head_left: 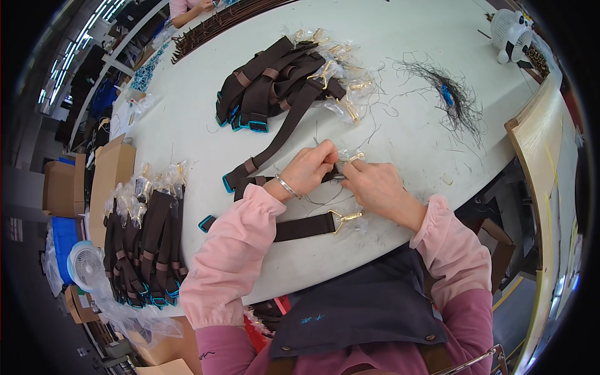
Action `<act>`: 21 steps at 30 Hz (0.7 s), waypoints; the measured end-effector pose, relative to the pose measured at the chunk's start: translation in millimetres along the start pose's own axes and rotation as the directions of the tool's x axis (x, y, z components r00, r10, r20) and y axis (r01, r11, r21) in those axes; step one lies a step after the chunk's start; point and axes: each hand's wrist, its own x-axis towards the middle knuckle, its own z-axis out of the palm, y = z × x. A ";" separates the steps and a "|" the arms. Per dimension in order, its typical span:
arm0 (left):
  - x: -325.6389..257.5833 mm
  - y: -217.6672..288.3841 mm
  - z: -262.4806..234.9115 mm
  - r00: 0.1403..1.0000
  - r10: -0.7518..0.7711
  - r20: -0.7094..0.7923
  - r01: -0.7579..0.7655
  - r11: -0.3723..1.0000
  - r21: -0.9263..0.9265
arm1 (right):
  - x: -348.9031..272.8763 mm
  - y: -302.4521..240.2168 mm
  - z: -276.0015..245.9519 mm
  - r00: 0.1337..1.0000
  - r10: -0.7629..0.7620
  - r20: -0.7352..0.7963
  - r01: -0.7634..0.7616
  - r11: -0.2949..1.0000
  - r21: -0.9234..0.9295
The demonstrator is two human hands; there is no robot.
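Observation:
My left hand (305,167), with a bangle on its wrist, is closed in a pinch above the end of a dark brown webbing strap (251,182). What its fingertips hold is too small to make out. My right hand (377,187) grips the same strap end from the right, its fingers partly hiding it. A gold hook in clear plastic (355,156) shows just beyond the fingertips. Fine dark threads (322,199) curl on the table below. Nearer me lies another strap (305,227) with a gold snap hook (345,220), partly under my left forearm.
Beyond my hands is a heap of brown straps (275,75) with blue buckles and plastic-wrapped hooks. More straps (153,234) hang at the left table edge. A tangle of dark thread (455,100) lies right, near a small fan (511,34). Another person's hand (203,6) is at the far edge.

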 end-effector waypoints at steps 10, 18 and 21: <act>-10.6 -3.1 -7.2 0.994 -0.105 0.029 0.106 0.994 -0.021 | -3.0 0.4 2.8 0.997 0.078 0.021 -0.079 0.996 0.051; -16.1 -11.4 -5.4 0.996 0.020 0.088 -0.060 0.878 0.475 | 5.8 -8.1 -0.1 0.998 0.038 0.049 -0.039 0.999 0.024; -14.9 -2.2 -2.1 0.995 0.055 0.078 -0.087 0.850 0.520 | 3.2 -5.4 5.6 1.000 0.003 -0.005 -0.003 1.000 0.020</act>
